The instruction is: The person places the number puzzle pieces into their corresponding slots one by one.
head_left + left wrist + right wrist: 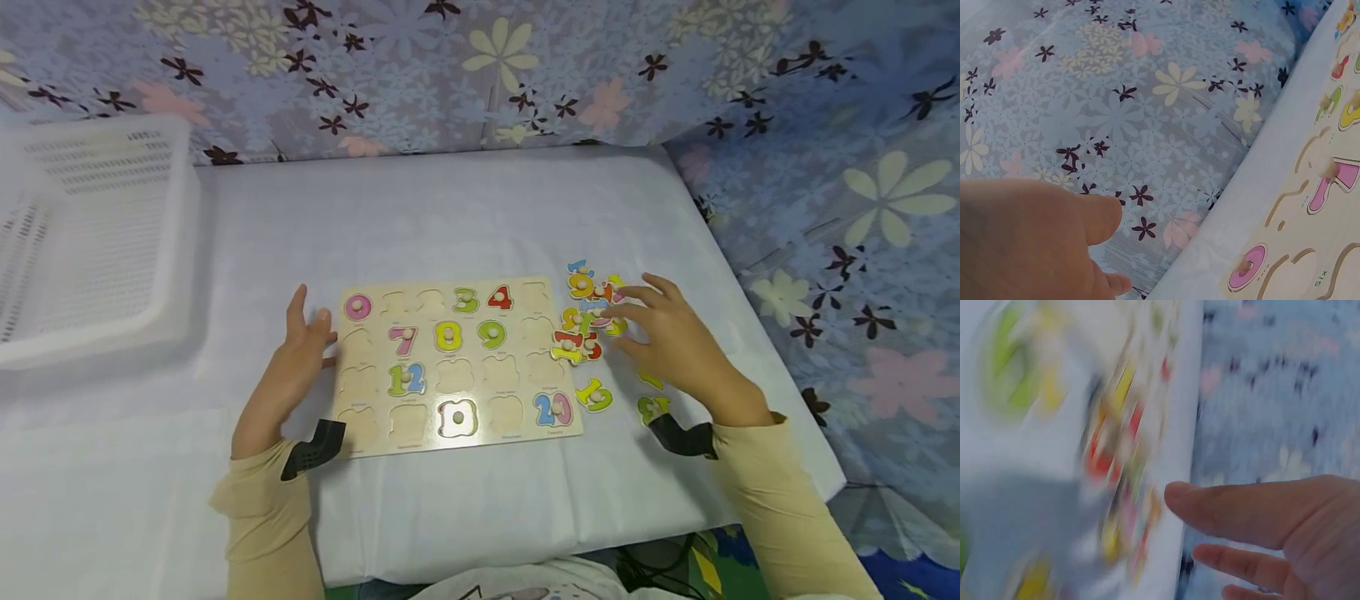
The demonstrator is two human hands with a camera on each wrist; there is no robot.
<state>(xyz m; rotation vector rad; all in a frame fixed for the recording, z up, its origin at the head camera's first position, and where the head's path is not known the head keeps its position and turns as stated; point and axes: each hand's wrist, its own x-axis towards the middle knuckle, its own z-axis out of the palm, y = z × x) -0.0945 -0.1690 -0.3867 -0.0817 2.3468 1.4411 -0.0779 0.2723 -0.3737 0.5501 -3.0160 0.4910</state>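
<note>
A wooden number puzzle board (pixel 432 353) lies flat on the table. Number pieces sit in some of its recesses, among them a pink 7 (pixel 402 339), a yellow 8 (pixel 448 336), a red 4 (pixel 500 297) and a pink-and-blue 20 (pixel 552 409). At the board's left edge is my left hand (pixel 296 358), holding nothing, its index finger pointing away from me. My right hand (pixel 678 342) hovers with spread fingers over a heap of loose number pieces (pixel 581 287) that overlaps the board's right edge. Nothing shows between its fingertips; the right wrist view is blurred.
A white plastic basket (pixel 176 250) stands at the far left of the white-covered table (pixel 420 212). Loose pieces, including a yellow-green one (pixel 595 396), lie nearer me, right of the board. Floral cloth (pixel 420 75) hangs behind the table and along its right side.
</note>
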